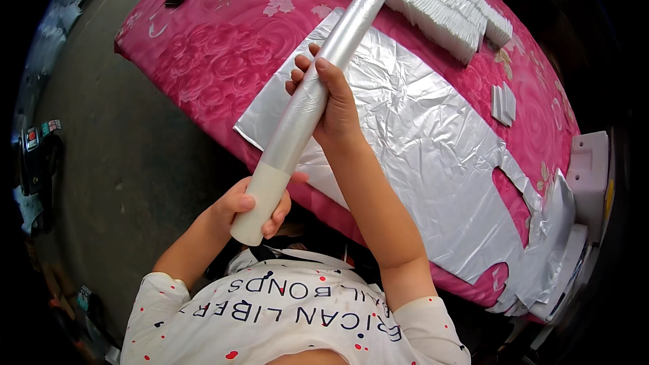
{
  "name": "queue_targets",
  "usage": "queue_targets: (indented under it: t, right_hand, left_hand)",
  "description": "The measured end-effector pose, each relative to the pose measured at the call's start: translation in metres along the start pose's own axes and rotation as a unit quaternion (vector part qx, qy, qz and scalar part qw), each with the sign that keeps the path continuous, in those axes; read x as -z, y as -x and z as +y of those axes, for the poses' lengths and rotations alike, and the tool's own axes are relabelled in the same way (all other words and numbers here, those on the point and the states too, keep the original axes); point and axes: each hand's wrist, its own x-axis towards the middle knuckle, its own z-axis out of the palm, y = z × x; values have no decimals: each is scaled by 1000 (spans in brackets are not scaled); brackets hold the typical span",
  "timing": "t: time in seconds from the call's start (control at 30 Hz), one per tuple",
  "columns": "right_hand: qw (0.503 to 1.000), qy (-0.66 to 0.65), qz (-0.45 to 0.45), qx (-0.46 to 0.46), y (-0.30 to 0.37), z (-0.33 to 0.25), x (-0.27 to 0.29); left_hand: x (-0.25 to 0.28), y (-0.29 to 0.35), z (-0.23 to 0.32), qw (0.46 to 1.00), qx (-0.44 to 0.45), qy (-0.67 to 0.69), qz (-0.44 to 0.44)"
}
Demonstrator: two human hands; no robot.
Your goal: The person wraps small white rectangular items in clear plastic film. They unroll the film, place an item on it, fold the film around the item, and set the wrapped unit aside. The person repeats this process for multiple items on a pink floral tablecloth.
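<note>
Roll of clear plastic film (307, 105) on a cream cardboard core, held tilted above the near edge of the pink flowered bed (203, 54). Left hand (253, 209) clamps the bare core end; right hand (331, 98) wraps the film-covered middle. Handling advice: both grips best kept firm, the slick film being likely to slide.

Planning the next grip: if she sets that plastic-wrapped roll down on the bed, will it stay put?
Probably not: the roll is a long smooth cylinder, apt to roll. It looks stiff, held straight by the left hand and right hand. Its glossy film likely makes it slippery.
</note>
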Motion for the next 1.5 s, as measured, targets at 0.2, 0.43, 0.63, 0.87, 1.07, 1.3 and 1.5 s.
queue_targets:
  t: [0.2, 0.43, 0.63, 0.87, 1.07, 1.3, 1.5]
  right_hand:
    - [981, 156, 83, 81, 43, -52, 5]
    - [961, 214, 141, 100, 85, -34, 41]
    - [964, 96, 226, 103, 99, -102, 96]
    - [883, 368, 253, 142, 121, -178, 142]
    - [834, 512, 204, 17, 128, -181, 131]
    - [828, 541, 107, -101, 130, -184, 126]
    - [819, 550, 162, -9, 144, -194, 145]
  left_hand:
    - [-10, -39, -4, 982, 129, -136, -4]
    - [-14, -60, -41, 878, 23, -446, 169]
    - [-6, -28, -38, 900, 241, -345, 111]
    - [10, -14, -51, 901, 291, -312, 84]
    - [7, -17, -49, 892, 305, -322, 89]
    - [5, -17, -44, 895, 315, -311, 63]
    - [7, -21, -44, 867, 347, -345, 93]
